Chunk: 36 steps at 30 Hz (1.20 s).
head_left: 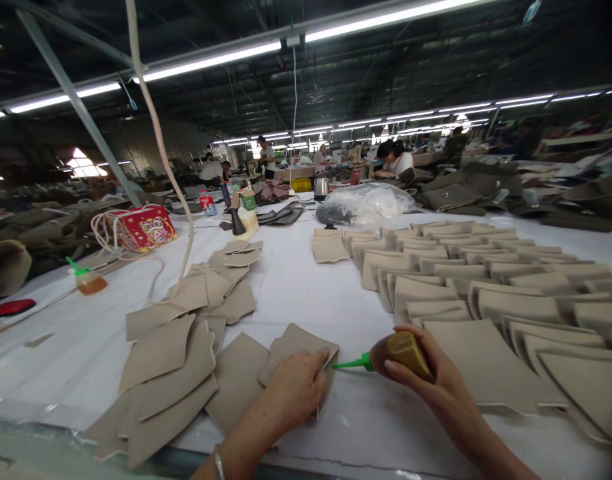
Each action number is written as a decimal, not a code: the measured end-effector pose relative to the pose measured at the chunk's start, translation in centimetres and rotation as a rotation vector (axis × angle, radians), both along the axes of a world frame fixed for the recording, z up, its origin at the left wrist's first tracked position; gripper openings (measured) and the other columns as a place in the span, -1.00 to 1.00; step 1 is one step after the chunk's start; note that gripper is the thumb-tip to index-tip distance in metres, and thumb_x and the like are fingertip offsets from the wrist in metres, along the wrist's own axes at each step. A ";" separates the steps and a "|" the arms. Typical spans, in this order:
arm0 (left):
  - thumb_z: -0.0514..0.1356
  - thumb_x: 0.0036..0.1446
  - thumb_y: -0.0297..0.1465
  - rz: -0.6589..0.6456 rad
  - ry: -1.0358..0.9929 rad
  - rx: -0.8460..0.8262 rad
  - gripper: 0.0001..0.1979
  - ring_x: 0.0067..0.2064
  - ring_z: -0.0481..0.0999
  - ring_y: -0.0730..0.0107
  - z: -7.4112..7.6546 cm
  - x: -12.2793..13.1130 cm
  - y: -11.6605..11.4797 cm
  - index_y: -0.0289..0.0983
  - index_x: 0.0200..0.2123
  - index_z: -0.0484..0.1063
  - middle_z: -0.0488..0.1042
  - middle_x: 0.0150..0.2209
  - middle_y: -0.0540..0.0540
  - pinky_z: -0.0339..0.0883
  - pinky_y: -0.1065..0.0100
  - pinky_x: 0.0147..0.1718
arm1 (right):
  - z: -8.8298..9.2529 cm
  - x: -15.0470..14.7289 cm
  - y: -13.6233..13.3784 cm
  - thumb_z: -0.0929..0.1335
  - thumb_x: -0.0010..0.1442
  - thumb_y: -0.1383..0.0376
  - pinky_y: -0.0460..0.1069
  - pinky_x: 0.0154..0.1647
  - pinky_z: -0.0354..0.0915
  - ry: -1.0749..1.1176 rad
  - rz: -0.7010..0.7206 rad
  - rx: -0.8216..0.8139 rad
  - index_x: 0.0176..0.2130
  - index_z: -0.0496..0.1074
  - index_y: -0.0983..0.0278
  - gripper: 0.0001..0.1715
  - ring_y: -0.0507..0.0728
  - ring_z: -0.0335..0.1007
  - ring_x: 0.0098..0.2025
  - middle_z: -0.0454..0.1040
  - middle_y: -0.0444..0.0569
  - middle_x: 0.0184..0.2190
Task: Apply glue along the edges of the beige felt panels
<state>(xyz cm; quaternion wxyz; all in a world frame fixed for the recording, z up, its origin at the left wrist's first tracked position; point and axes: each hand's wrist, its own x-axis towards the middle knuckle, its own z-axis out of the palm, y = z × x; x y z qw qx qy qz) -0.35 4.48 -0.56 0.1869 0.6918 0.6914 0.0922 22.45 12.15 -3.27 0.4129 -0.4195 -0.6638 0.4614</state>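
My right hand (439, 373) is wrapped around a squeeze bottle (399, 355) of yellow-brown liquid, tipped on its side. The bottle's green nozzle points left, its tip at the right edge of a beige cut piece (297, 348) of sheet material. Fingers curled, my left hand (297, 390) grips that piece near its right corner; the thumb is hidden. Under and beside it lies another flat beige piece (239, 380). Farther left, several similar pieces (169, 360) overlap in a loose pile. Close to the bottle on the right lies a larger flat beige piece (479, 357).
Rows of folded beige pieces (516, 300) cover the table's right side. On the left are a second green-tipped bottle (90, 280), a red patterned box (145, 228) and a hanging cable (161, 147). Clear plastic wrap (369, 205) lies at the back. People work beyond.
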 end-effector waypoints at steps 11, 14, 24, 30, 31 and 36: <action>-0.12 0.21 -0.40 0.019 -0.021 0.016 -0.53 -0.02 0.44 0.31 -0.1 0.0 -0.3 -0.17 0.16 0.26 0.47 -0.03 -0.06 0.22 0.36 0.02 | -0.3 0.1 -1.5 0.44 0.02 0.06 -0.02 -0.18 0.26 0.000 0.027 -0.039 0.02 0.21 0.13 -0.37 0.18 0.36 -0.22 0.39 -0.13 -0.23; -0.11 0.20 -0.40 0.028 -0.036 0.023 -0.53 -0.02 0.43 0.30 -0.1 0.1 -0.5 -0.18 0.16 0.25 0.47 -0.04 -0.08 0.22 0.34 0.02 | 0.0 -0.1 -2.4 0.44 0.00 0.05 -0.02 -0.18 0.26 0.038 0.068 -0.073 0.00 0.24 0.14 -0.39 0.20 0.36 -0.21 0.40 -0.11 -0.20; -0.09 0.21 -0.37 0.045 -0.102 0.023 -0.53 0.06 0.38 0.24 -0.3 0.0 -0.6 -0.24 0.18 0.24 0.41 0.05 -0.14 0.14 0.27 0.11 | 0.1 -0.2 -3.4 0.44 0.00 0.06 -0.04 -0.22 0.26 0.038 0.102 -0.089 -0.01 0.22 0.15 -0.40 0.17 0.37 -0.26 0.41 -0.14 -0.25; -0.11 0.22 -0.36 0.049 -0.103 0.036 -0.53 0.00 0.42 0.21 -0.5 -0.1 -0.7 -0.23 0.18 0.23 0.45 -0.03 -0.15 0.21 0.24 0.05 | -0.1 0.1 -3.4 0.43 0.01 0.04 -0.04 -0.24 0.27 -0.007 0.020 -0.071 0.00 0.22 0.14 -0.39 0.17 0.38 -0.27 0.42 -0.14 -0.26; -0.11 0.22 -0.36 0.048 -0.103 0.035 -0.53 -0.02 0.43 0.20 -0.5 -0.1 -0.8 -0.22 0.18 0.23 0.46 -0.05 -0.15 0.22 0.24 0.04 | -0.2 0.2 -3.5 0.43 0.02 0.05 -0.03 -0.25 0.28 0.005 0.058 -0.094 0.01 0.21 0.14 -0.38 0.18 0.39 -0.28 0.43 -0.14 -0.27; -0.11 0.22 -0.36 0.056 -0.101 0.039 -0.52 0.00 0.42 0.18 -0.6 0.0 -1.0 -0.25 0.18 0.23 0.45 -0.04 -0.17 0.21 0.22 0.04 | -0.4 0.5 -3.6 0.42 0.02 0.04 -0.02 -0.20 0.27 -0.028 0.071 -0.081 0.00 0.22 0.15 -0.39 0.19 0.38 -0.24 0.42 -0.12 -0.24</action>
